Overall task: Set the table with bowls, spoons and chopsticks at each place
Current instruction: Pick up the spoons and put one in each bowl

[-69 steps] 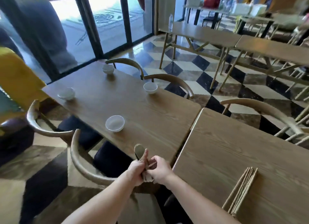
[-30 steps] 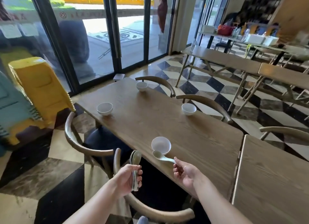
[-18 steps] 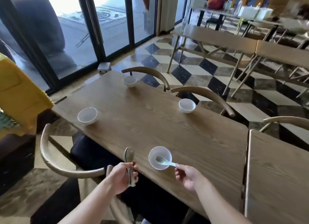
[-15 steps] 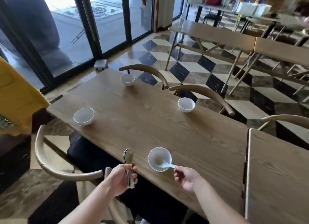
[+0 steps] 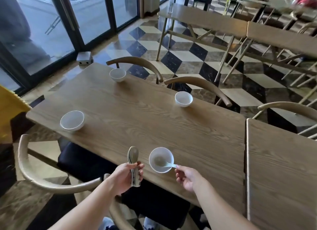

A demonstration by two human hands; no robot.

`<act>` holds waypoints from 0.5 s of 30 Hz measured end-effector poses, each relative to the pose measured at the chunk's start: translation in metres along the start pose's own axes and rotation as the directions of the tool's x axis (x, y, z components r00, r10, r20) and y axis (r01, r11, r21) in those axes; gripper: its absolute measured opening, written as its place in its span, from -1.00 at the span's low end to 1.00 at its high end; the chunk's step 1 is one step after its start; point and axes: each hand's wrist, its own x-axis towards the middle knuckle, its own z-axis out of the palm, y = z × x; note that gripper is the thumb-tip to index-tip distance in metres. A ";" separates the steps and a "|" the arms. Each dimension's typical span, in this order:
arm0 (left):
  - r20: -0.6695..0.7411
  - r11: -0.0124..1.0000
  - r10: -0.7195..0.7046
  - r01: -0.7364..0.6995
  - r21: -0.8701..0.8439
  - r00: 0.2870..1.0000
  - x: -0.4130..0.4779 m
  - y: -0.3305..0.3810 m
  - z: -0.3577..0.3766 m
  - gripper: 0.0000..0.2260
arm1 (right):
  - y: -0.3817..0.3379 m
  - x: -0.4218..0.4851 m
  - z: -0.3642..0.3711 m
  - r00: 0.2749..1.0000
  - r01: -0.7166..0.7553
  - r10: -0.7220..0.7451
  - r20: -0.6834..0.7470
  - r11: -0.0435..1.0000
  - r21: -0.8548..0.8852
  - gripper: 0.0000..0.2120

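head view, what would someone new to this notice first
Probably the two hands at the near table edge: the left hand grips a stack of spoons, while the right hand is at the handle of a spoon lying in the nearest bowl. Next, three more white bowls without spoons, at the left, far and right places of the wooden table.

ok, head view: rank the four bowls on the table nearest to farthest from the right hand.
From the right hand:
1. Bowl with the spoon, near edge, just beside the fingertips.
2. Bowl on the far right side, in front of a chair back.
3. Bowl on the left edge.
4. Bowl at the far end, toward the glass doors.
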 end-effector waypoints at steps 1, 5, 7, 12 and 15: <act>-0.008 1.000 0.007 -0.007 0.006 1.000 -0.001 -0.001 0.002 -0.88 | 0.001 -0.001 0.000 1.000 -0.002 0.001 0.005 1.000 0.007 -0.88; -0.033 0.999 0.023 -0.022 0.028 0.999 -0.002 0.000 0.005 -0.80 | 0.005 -0.002 -0.006 1.000 -0.012 0.012 -0.018 1.000 0.022 -0.91; -0.050 0.998 0.050 -0.049 0.025 0.997 -0.003 0.000 0.008 -0.79 | 0.007 -0.004 -0.012 0.999 -0.013 0.013 -0.038 1.000 0.004 -0.89; -0.038 0.991 0.135 -0.134 0.007 0.990 -0.008 -0.002 0.010 -0.90 | 0.018 -0.014 -0.023 0.996 -0.030 0.014 -0.084 0.980 -0.197 -0.89; -0.040 0.989 0.143 -0.144 -0.015 0.989 -0.015 -0.004 0.004 -0.91 | 0.027 -0.030 -0.011 1.000 -0.024 0.017 -0.021 0.929 -0.370 -0.94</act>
